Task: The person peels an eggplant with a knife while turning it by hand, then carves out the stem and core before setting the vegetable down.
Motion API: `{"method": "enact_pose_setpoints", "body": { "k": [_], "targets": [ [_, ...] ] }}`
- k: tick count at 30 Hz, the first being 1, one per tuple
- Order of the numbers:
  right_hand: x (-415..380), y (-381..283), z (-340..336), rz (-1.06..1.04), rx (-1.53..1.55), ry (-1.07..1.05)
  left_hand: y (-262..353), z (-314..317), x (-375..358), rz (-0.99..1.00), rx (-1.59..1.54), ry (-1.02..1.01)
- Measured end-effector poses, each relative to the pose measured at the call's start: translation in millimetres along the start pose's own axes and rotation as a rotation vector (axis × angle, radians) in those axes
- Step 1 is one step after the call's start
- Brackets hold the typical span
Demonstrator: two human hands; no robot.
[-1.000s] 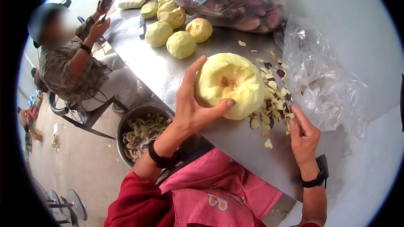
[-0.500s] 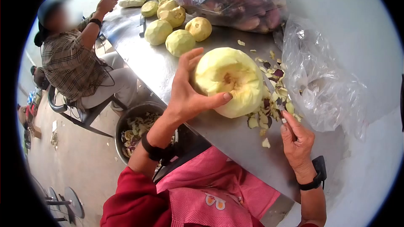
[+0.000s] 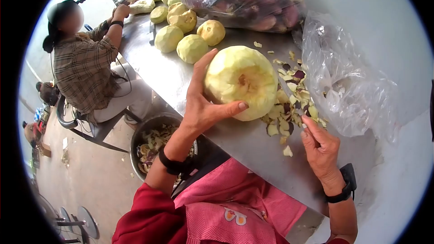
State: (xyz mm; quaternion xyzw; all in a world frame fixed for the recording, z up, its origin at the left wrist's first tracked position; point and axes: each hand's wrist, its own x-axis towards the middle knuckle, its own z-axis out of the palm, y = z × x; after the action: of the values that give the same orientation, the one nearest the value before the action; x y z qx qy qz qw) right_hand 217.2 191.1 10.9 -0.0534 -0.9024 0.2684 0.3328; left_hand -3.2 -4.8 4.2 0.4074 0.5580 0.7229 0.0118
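Observation:
A large round peeled eggplant (image 3: pixel 253 79), pale yellow-green with a brown hollow facing up, is gripped by my left hand (image 3: pixel 203 108). The thumb lies across its lower side while the fingers wrap its left side. My right hand (image 3: pixel 322 147) pinches the handle of a knife (image 3: pixel 285 86), its blade reaching up beside the eggplant's right side. Beneath the blade, eggplant peelings (image 3: pixel 287 113), some dark purple, lie scattered on the metal table (image 3: pixel 253 147). Several more peeled eggplants (image 3: pixel 192 48) stand beyond my left hand.
A clear bag of purple eggplants (image 3: pixel 253 4) sits at the table's back, with a crumpled plastic bag (image 3: pixel 348 81) to the right. A second knife (image 3: pixel 152 34) lies at the left edge. Below stands a metal bowl of peelings (image 3: pixel 153 142). A seated person (image 3: pixel 86 72) works at left.
The eggplant and my left hand have shifted slightly up and left in view. The seated person has lowered their hands toward the table. Both my grips stay the same.

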Motion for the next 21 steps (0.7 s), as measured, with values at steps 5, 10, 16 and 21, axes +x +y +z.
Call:
{"method": "enact_pose_setpoints", "body": {
  "k": [5, 10, 16, 21],
  "targets": [
    [3, -9, -21, 0.131, 0.14, 0.055, -2, -2, -4, 0.04, 0.008, 0.027],
    [14, -42, -50, 0.056, 0.139, -0.156, -4, -7, -4, -0.012, 0.063, 0.037],
    [11, -46, -54, 0.037, 0.109, -0.275, -11, -8, -4, 0.047, 0.104, 0.02],
    [12, -54, -51, 0.065, 0.125, -0.283, -9, -5, -4, 0.062, 0.066, -0.003]
  ]
}}
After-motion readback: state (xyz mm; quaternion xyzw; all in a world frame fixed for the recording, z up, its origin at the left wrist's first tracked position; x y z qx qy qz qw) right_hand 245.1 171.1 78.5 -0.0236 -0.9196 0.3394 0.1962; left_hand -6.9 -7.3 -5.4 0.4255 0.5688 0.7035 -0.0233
